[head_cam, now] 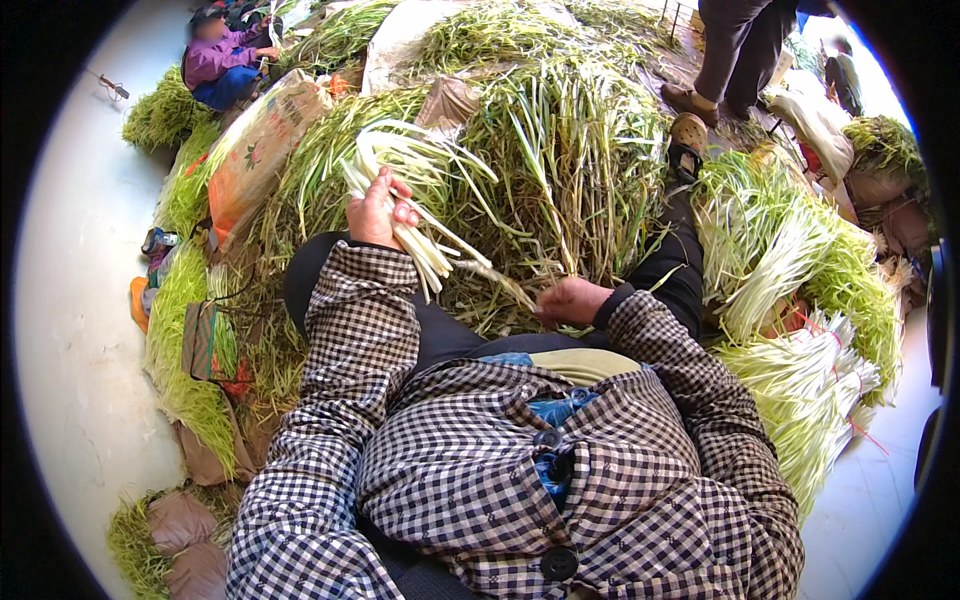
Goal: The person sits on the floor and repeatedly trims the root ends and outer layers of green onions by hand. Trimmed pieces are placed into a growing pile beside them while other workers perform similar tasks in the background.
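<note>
My left hand is closed around a small bunch of pale leafy stalks, which look like blanched green garlic. Their white ends point down toward my lap, and the yellowish leaves droop over beyond my fist. A thin brownish outer leaf stretches from the bunch across to my right hand, whose fingertips pinch its far end. Both hands are above my bent legs. Right in front of me lies a thick heap of untrimmed stalks with brown, dry sheaths and green tops.
On my right are bundles of cleaned white stalks, some with red ties. A printed woven sack leans at the left, near a striped box-like object. A seated person is at the far left; another person's legs stand far right.
</note>
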Demonstrator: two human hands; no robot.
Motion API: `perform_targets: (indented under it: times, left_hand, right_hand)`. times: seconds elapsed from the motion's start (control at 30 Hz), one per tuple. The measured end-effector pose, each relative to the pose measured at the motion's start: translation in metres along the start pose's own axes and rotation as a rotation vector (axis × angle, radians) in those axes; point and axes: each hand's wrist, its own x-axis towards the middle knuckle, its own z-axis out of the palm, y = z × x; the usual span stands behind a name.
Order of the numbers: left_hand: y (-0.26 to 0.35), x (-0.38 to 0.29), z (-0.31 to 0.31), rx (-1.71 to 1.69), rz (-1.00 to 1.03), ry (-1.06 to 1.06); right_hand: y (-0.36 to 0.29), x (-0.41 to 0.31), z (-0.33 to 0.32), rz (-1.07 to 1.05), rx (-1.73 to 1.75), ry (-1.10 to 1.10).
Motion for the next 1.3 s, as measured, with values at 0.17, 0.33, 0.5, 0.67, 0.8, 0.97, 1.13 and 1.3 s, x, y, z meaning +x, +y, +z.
perform_targets:
  times: [0.17, 0.33, 0.5, 0.67, 0.8, 0.97, 1.13, 1.3]
  left_hand:
    - [-0.001, 0.008, -0.015, -0.075, -0.059, -0.062]
    - [-0.012, 0.008, -0.011, -0.199, -0.199, -0.259]
    - [-0.024, -0.011, 0.009, -0.18, -0.228, -0.269]
    - [-0.027, -0.019, 0.018, -0.111, -0.231, -0.292]
    - [-0.031, -0.021, 0.02, -0.085, -0.277, -0.313]
    - [-0.044, -0.029, 0.025, -0.023, -0.295, -0.431]
    - [-0.048, -0.034, 0.03, -0.083, -0.321, -0.434]
    - [-0.006, -0.011, 0.019, -0.276, -0.179, -0.276]
  right_hand:
    - [-0.012, -0.005, -0.014, 0.42, -0.435, -0.276]
    - [-0.049, 0.022, -0.036, -0.088, -0.304, 0.405]
    - [-0.106, 0.055, -0.029, -0.193, 0.777, 0.408]
    - [-0.095, 0.048, -0.023, -0.085, 0.827, 0.471]
    - [-0.089, 0.039, -0.024, 0.013, 0.869, 0.518]
    - [-0.098, 0.041, -0.03, 0.086, 0.735, 0.474]
    - [-0.093, 0.043, -0.027, 0.13, 0.686, 0.452]
    - [-0.061, 0.034, -0.024, 0.142, 0.012, 0.247]
